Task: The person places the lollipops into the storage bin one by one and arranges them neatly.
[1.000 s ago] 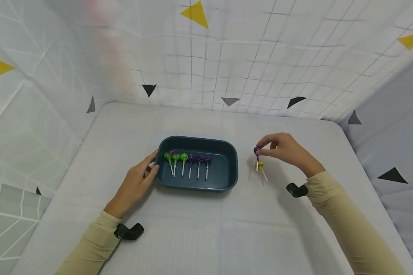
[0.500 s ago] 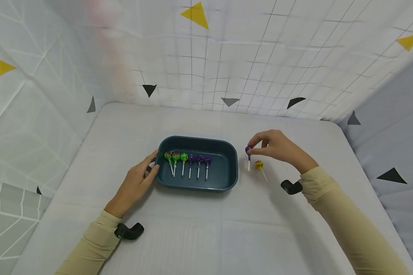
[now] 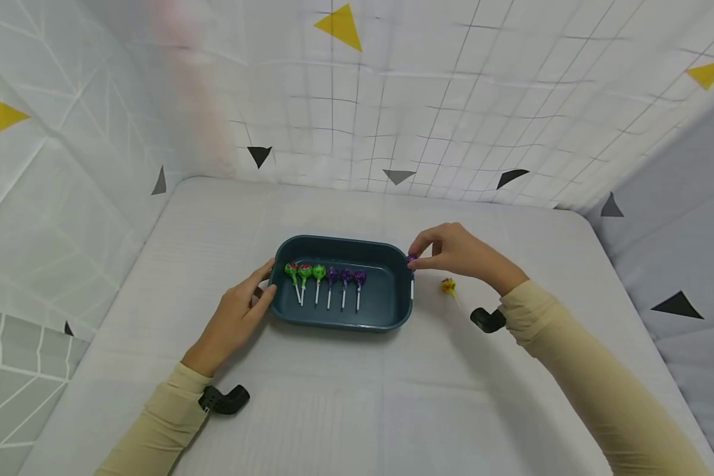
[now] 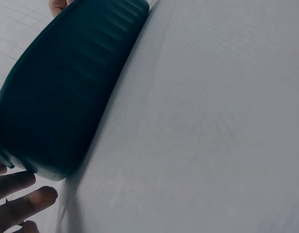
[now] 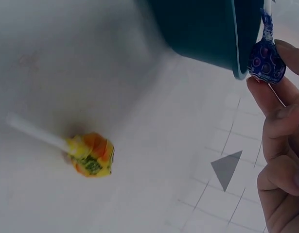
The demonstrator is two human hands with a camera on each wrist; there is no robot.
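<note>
My right hand [image 3: 461, 252] pinches a purple-wrapped lollipop [image 5: 267, 63] by its head, between thumb and fingertips, with the white stick pointing down in the head view. This lollipop overlaps the right rim of the dark teal tray [image 3: 387, 301]. Inside the tray, several lollipops lie in a row, heads toward the far side: green ones [image 3: 318, 272] at left, purple ones [image 3: 346, 275] to their right. At the tray's left end, my left hand [image 3: 229, 324] touches the wall with extended fingers [image 4: 27, 206]. A yellow-and-orange lollipop [image 3: 448, 286] lies on the table right of the tray.
A white cloth covers the table [image 3: 345, 396]. White fabric walls [image 3: 393, 99] with grid lines and yellow and dark triangles stand behind and at both sides. A black wrist device [image 3: 223, 400] sits on the left wrist, another [image 3: 488, 320] on the right.
My right hand has carried the purple lollipop leftward, from over the yellow lollipop to the tray's right rim. The left hand and the tray have stayed in place.
</note>
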